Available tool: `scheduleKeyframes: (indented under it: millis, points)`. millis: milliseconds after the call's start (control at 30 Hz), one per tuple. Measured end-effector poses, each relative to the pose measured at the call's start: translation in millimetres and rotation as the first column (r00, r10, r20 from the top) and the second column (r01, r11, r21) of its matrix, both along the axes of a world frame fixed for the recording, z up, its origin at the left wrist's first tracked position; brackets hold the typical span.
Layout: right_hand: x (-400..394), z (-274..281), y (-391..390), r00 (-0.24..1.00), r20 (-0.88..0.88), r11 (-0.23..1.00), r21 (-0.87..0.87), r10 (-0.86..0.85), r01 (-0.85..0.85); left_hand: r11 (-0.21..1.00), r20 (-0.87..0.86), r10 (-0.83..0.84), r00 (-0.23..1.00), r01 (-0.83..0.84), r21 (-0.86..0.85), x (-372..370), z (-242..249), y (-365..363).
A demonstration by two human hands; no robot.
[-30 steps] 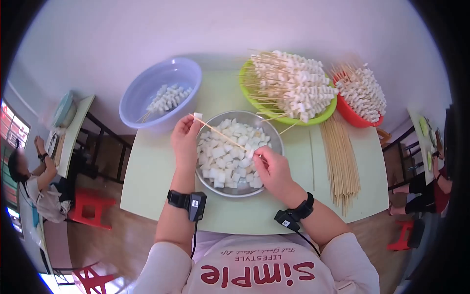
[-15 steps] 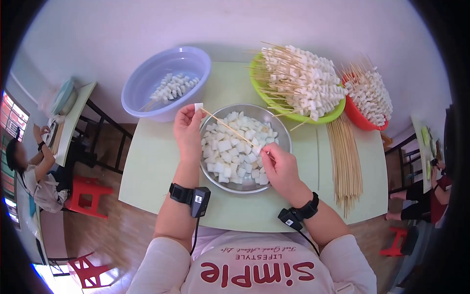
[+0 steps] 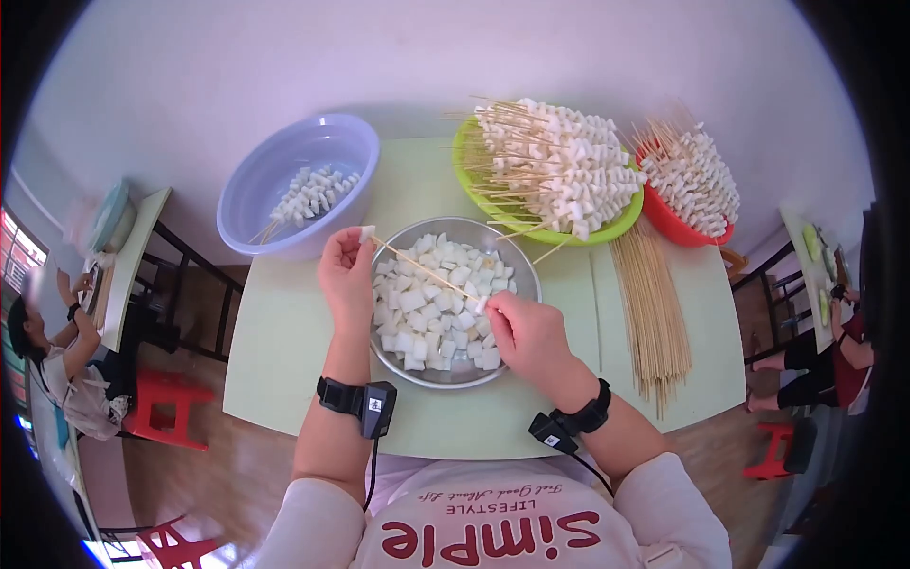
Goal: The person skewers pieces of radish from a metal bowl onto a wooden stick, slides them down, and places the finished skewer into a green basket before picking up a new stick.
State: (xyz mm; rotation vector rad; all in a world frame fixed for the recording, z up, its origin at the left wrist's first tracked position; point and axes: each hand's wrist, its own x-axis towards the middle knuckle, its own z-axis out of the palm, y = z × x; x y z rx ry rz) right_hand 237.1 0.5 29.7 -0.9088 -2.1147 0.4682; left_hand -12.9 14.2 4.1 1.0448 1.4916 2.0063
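Note:
My left hand (image 3: 347, 269) pinches a white cube (image 3: 368, 232) at the far tip of a thin wooden skewer (image 3: 422, 266). The skewer slants down to the right over a round metal bowl (image 3: 451, 382) of white cubes (image 3: 427, 313). Closed around its lower end is my right hand (image 3: 533, 337), with one white piece (image 3: 482, 304) on the stick beside the fingers. Whether the left cube is pierced is too small to tell.
A blue basin (image 3: 235, 204) with some filled skewers stands back left. Filled skewers heap a green basin (image 3: 621, 224) and a red basin (image 3: 679, 228). Bare skewers (image 3: 652, 318) lie at right. Two other people (image 3: 81, 365) sit at side tables, near red stools (image 3: 171, 408).
The view has shifted, so the basins and table sit differently in the frame. Both hands still hold the cube and skewer in much the same pose.

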Motion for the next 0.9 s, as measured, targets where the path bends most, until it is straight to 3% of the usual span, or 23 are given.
scheduleKeyframes:
  millis: [67,133,167,233,367,433,467,533,567,633,667,733,767,833,900]
  points:
    - [2.8,3.3,-3.1,1.0,-0.007,0.999,0.049,0.009,-0.009,0.999,-0.019,-0.002,1.0,0.002,-0.033,1.2,-2.1,-1.3]
    - [4.8,11.4,-6.2,0.999,-0.043,0.983,-0.181,0.006,-0.014,0.998,-0.08,-0.025,0.997,0.021,-0.053,2.4,1.5,-3.7]
    - [5.3,9.5,-3.8,0.999,-0.042,0.981,-0.191,0.01,-0.018,0.998,-0.079,-0.021,0.997,0.016,-0.063,1.9,-0.1,-2.4]
    - [8.2,3.1,2.0,0.986,-0.158,0.871,-0.476,0.053,-0.123,0.999,-0.073,-0.048,0.996,0.047,-0.016,0.6,-3.4,-0.9]
    - [8.7,-3.0,5.0,0.974,-0.211,0.81,-0.555,0.083,-0.189,1.0,-0.189,-0.007,0.982,0.003,-0.023,-1.2,-7.2,0.2]
    - [7.1,4.0,-0.8,0.996,-0.081,0.953,-0.297,0.041,-0.064,0.998,-0.326,0.023,0.945,-0.039,-0.044,2.0,-0.1,-2.0]
    - [6.4,2.7,-1.3,0.996,-0.082,0.949,-0.306,0.046,-0.069,0.998,-0.326,0.026,0.945,-0.046,-0.054,3.1,3.0,-3.3]
    - [5.0,0.3,-1.8,0.996,0.088,0.993,0.119,-0.014,0.003,0.996,-0.369,-0.014,0.929,-0.018,-0.084,6.0,8.4,-7.9]
    - [3.2,-1.1,-3.0,0.996,0.086,0.994,0.113,-0.011,0.002,0.996,-0.371,-0.015,0.928,-0.02,-0.09,11.3,9.3,-10.2]
    - [0.8,-3.0,-3.4,0.999,-0.042,0.983,-0.182,0.033,-0.04,0.994,-0.45,-0.111,0.886,0.092,-0.063,25.6,12.1,-12.0]
    - [0.6,-3.9,-0.5,0.999,-0.044,0.983,-0.179,0.028,-0.035,0.993,-0.451,-0.114,0.885,0.096,-0.061,31.5,17.2,-13.3]
    - [3.8,-8.0,4.3,0.983,-0.18,0.912,-0.4,0.024,-0.096,0.983,-0.544,-0.17,0.822,0.106,-0.148,45.1,25.9,-19.9]
    - [4.7,-10.8,3.7,0.984,-0.179,0.916,-0.392,0.011,-0.081,0.983,-0.544,-0.178,0.82,0.121,-0.14,48.4,24.6,-23.1]
    - [-0.1,-13.0,5.3,0.99,-0.14,0.983,-0.184,-0.01,-0.016,0.951,-0.552,-0.278,0.786,0.145,-0.272,53.4,25.8,-23.9]
    - [-4.0,-13.1,3.3,0.993,-0.118,0.995,-0.104,-0.022,0.01,0.958,-0.572,-0.272,0.774,0.163,-0.235,69.6,29.5,-27.3]
